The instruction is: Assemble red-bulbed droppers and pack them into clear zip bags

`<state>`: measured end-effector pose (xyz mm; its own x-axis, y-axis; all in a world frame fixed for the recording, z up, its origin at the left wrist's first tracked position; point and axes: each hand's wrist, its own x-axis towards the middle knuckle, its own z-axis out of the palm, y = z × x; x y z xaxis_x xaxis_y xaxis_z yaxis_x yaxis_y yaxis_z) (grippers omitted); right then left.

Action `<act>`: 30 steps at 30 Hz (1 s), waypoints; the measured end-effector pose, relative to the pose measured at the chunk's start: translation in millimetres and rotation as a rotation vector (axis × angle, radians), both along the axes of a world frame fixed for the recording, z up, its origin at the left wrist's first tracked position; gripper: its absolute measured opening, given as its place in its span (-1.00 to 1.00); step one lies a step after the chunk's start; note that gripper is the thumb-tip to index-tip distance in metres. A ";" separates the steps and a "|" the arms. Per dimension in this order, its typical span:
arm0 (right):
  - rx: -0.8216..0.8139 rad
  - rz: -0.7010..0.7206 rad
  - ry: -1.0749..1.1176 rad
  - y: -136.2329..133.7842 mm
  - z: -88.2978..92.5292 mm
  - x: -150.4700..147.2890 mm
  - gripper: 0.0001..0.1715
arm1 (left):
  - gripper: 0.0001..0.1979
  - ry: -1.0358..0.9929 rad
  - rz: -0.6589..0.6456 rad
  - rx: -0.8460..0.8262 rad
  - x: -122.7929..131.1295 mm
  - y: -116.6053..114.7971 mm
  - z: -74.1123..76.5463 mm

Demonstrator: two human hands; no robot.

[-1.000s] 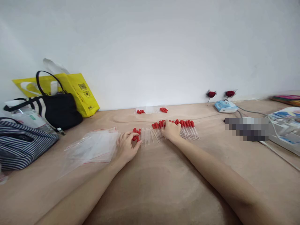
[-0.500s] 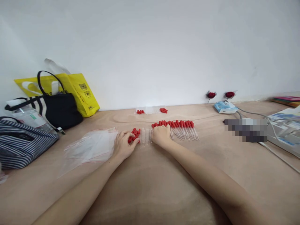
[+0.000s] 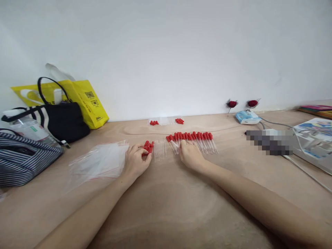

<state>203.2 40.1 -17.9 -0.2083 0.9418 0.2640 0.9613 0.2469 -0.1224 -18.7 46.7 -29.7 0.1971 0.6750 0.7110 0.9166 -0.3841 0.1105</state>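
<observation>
My left hand (image 3: 136, 160) rests on the table with its fingers curled around the edge of a small pile of red rubber bulbs (image 3: 148, 146), and bulbs show between thumb and forefinger. Just right of the pile, several bare clear glass tubes (image 3: 160, 149) lie side by side. Farther right is a row of droppers (image 3: 204, 138), clear tubes with red bulbs on their far ends. Over the left part of that row is my right hand (image 3: 191, 154), its fingers drawn together on a dropper (image 3: 175, 147); the fingertips are partly hidden.
Clear zip bags (image 3: 103, 160) lie left of my left hand. Near the wall, more red bulbs (image 3: 179, 121) lie on a clear bag. A yellow bag (image 3: 90, 103), black bag (image 3: 64, 121) and striped bag (image 3: 26, 159) stand left. A blue-white packet (image 3: 247, 117) and cables (image 3: 306, 169) are right.
My right hand has shifted right along the dropper row, uncovering the droppers at its left end. My left hand stays by the bulb pile. The whole view has shifted slightly.
</observation>
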 end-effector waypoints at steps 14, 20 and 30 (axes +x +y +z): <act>0.165 0.416 0.180 -34.3 -25.1 61.2 -0.83 | -0.86 0.049 -0.469 -0.210 38.9 -37.5 2.4; 0.157 0.467 0.230 -38.0 -23.6 53.6 -0.85 | -0.86 0.119 -0.407 -0.257 41.2 -35.2 -1.2; 0.192 0.465 0.282 -45.3 -19.8 38.2 -0.78 | -0.83 0.066 -0.367 -0.359 51.7 -41.7 -0.1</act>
